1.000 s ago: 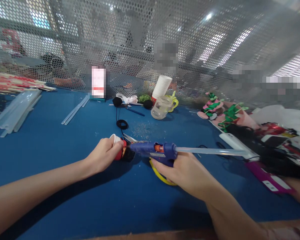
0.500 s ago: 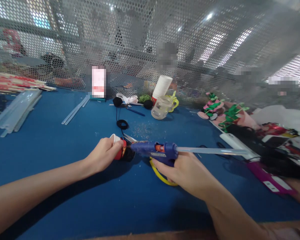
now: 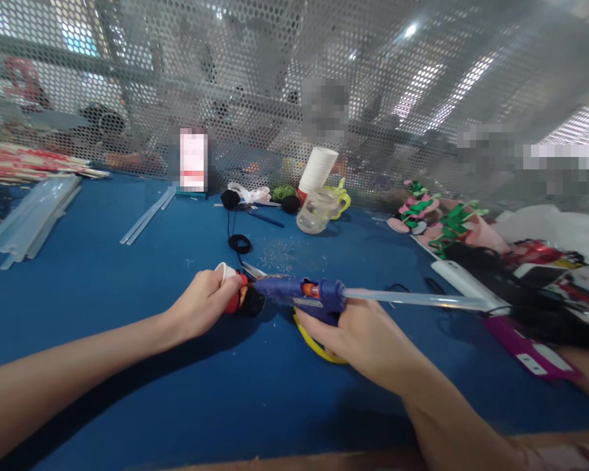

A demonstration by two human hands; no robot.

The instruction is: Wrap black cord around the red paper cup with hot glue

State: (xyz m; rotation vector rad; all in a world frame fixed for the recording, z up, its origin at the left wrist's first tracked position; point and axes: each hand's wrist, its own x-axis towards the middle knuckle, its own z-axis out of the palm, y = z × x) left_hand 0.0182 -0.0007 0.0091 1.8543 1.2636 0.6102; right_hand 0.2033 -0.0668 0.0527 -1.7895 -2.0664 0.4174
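Note:
My left hand (image 3: 201, 306) grips a small paper cup (image 3: 233, 302) lying on its side, its white rim towards the upper left. The cup's wall is red, and its far end is covered in black, perhaps yarn. In my right hand (image 3: 368, 337) is a blue hot glue gun (image 3: 294, 292), its nozzle at the cup's side; whether it touches I cannot tell. A long clear glue stick (image 3: 417, 299) sticks out of the gun's back. Below the gun curves a yellow loop (image 3: 314, 341), partly hidden by my right hand. Black yarn (image 3: 239, 244) lies just behind the cup, beside silver blades (image 3: 254, 269).
Clear glue sticks (image 3: 34, 216) lie in a pile at left. Behind stand a phone-like screen (image 3: 194, 160), stacked white cups (image 3: 318, 169) and a clear plastic cup (image 3: 314, 212). At right are pink and green craft pieces (image 3: 417, 209), a white power strip (image 3: 456, 281) and another person's arm (image 3: 586, 373).
The glue gun and my right hand have shifted very slightly left. My left hand and the cup have hardly moved.

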